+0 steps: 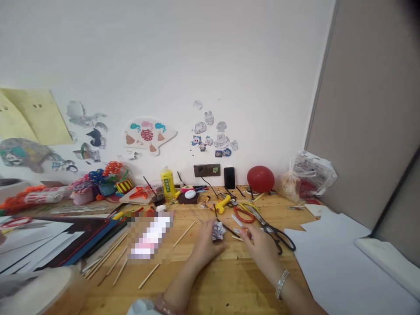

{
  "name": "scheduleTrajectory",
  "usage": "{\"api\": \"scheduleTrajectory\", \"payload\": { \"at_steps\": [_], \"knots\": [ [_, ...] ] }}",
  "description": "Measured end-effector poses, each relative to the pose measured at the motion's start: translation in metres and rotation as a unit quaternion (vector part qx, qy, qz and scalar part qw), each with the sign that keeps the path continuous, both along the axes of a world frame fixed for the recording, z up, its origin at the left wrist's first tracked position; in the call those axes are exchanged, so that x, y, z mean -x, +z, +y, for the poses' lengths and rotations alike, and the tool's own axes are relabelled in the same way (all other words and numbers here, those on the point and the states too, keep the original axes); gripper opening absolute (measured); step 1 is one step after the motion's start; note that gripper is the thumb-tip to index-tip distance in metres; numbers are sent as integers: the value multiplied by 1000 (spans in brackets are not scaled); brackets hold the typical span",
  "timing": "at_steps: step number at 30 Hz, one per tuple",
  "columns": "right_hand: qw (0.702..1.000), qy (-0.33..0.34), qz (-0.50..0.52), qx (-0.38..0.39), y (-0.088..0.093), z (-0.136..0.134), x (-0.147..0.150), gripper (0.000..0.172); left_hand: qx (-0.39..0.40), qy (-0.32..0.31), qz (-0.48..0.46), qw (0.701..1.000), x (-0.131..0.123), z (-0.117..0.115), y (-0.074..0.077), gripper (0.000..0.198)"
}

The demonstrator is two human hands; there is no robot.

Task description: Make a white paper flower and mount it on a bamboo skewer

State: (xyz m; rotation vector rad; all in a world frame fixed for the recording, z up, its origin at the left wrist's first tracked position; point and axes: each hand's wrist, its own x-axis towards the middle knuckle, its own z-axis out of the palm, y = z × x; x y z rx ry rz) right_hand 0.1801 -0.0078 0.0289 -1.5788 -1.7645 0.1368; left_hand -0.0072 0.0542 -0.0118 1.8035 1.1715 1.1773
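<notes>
Rosette [218,230] of folded paper sits nearer us than the yellow glue gun [223,204]; our left hand [206,240] has fingers clamped on it, our right hand [260,246] pinches a pale strip [236,220]. We judge the rosette light, crushable, best held underneath.

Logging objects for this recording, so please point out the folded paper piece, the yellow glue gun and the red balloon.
Folded paper piece [218,232], head view: middle of its folds.
Yellow glue gun [223,204], head view: its body.
Red balloon [260,178], head view: middle of its front.
</notes>
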Motion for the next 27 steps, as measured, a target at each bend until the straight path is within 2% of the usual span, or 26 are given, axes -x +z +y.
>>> {"api": "scheduleTrajectory", "payload": {
  "at_steps": [2, 6, 10, 13, 18, 23, 27],
  "knots": [
    [1000, 3, -2, -2, 1, 0, 1, 32, -28, 9, 25, 999, 0, -1, 2, 75],
    [1000, 17, -16, -9, 4, 1, 3, 32, -25, 18, -4, 1000, 0, 4, 2, 65],
    [999, 30, -26, -10, 5, 3, 5, 30, 14, 14, -70, 997, 0, 13, 0, 49],
    [999, 29, -25, -13, 4, 3, 4, 29, 71, 9, -154, 985, 0, 17, 1, 43],
    [996, 28, -60, -65, 5, 1, 0, 43, 172, -49, -320, 930, -3, 11, 8, 45],
    [984, 30, -113, -133, 5, -3, 3, 26, 231, -112, -411, 875, -9, -4, 17, 37],
    [976, 30, -120, -180, 2, -6, 3, 24, 266, -145, -476, 825, -12, -9, 23, 28]
  ]
}}
